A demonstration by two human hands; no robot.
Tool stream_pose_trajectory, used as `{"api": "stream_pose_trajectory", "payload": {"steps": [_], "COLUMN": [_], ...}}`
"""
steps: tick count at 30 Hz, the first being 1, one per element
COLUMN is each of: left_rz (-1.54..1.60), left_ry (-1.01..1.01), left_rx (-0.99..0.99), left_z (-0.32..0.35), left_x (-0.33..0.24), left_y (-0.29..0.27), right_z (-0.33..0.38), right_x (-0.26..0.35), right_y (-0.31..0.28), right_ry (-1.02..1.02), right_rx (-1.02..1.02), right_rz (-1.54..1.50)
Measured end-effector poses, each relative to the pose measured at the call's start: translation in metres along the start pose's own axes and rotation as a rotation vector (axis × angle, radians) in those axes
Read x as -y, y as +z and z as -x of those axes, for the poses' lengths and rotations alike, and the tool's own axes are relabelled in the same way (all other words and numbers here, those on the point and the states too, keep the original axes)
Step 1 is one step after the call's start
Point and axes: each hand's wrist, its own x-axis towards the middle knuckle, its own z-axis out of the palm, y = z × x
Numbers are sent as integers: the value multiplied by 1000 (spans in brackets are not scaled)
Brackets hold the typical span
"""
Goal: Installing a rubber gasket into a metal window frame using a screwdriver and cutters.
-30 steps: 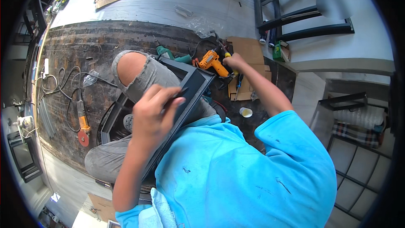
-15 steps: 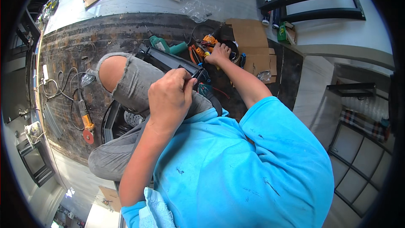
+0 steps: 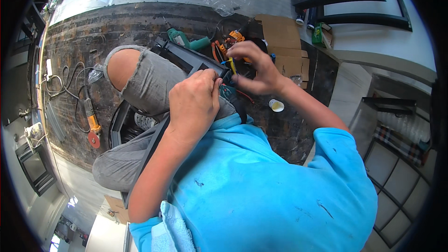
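working a small yellow tool at the frame corner

your left hand (image 3: 193, 105) clamps the dark metal frame (image 3: 186, 58) resting across your knee. your right hand (image 3: 254, 67) pinches a small yellow-handled tool (image 3: 232, 65) at the frame's upper corner, so this looks like a fastening step; the next move calls for a steady tip. a flat brown cardboard box (image 3: 282, 42) lies just beyond, a green carton (image 3: 319, 32) farther right.

Bright blue shirt (image 3: 261, 191), grey ripped jeans (image 3: 149, 84)
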Motion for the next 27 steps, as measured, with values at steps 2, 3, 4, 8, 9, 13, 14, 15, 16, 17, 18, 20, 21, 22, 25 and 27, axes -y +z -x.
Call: {"api": "stream_pose_trajectory", "payload": {"steps": [2, 3, 4, 8, 9, 13, 14, 15, 16, 17, 18, 20, 21, 22, 25, 27], "left_rz": [-7, -14, -19, 18, 49, -78, -108, -143, -148, -141, -128, -143, -146, -150, -154, -98], "left_ry": [9, 12, 11, 4, 19, 132, 157, 170, 172, 175, 177, 186, 204, 195, 214, 210], "left_rx": [-5, -5, -16, -27, -23, -104, -84, -47, -79, -53, -35, -35, -23, -29, -71, -131], "left_z": [2, 4, 5, 13, 16, 31, 33, 35, 38, 40, 42, 45, 47, 44, 45, 53], "left_x": [0, 0, 0, -3, -4, 2, 7, 13, 17, 21, 24, 25, 25, 25, 30, 37], "left_y": [-1, -1, -2, -4, -4, -6, -8, -12, -16, -21, -25, -32, -36, -40, -63, -88], "right_z": [-5, -9, -14, -29, -31, -37, -39, -43, -46, -51, -55, -63, -66, -70, -79, -86], "right_x": [24, 29, 32, 27, 25, 26, 28, 30, 33, 35, 38, 46, 50, 55, 72, 84], "right_y": [8, 11, 13, 11, 10, 13, 15, 18, 21, 24, 26, 29, 31, 33, 48, 62], "right_ry": [-364, -419, -453, -537, -604, -604, -617, -626, -626, -657, -666, -686, -684, -699, -691, -674], "right_rx": [107, 75, 123, 207, 195, 239, 230, 209, 213, 234, 246, 266, 264, 242, 199, 227], "right_rz": [351, 330, 330, 312, 304, 313, 339, 357, 371, 371, 364, 345, 341, 320, 323, 296]}}
